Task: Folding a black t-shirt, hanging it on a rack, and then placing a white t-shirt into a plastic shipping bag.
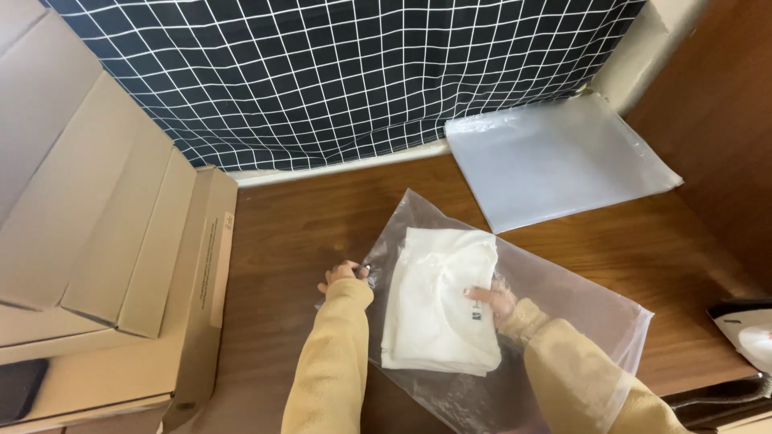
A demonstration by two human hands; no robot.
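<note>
A folded white garment (pixel 438 301) lies inside a clear plastic bag (pixel 563 301) on the brown wooden table (pixel 297 233). My left hand (pixel 344 273) pinches the bag's left edge, near its corner. My right hand (pixel 492 299) is inside the bag, with its fingers pressed on the garment near the collar. Both arms wear pale yellow sleeves.
A stack of flat clear plastic bags (pixel 555 161) lies at the back right. Cardboard boxes (pixel 104 241) fill the left side. A dark grid-patterned cloth (pixel 346 72) hangs behind the table. A white device (pixel 748 329) sits at the right edge.
</note>
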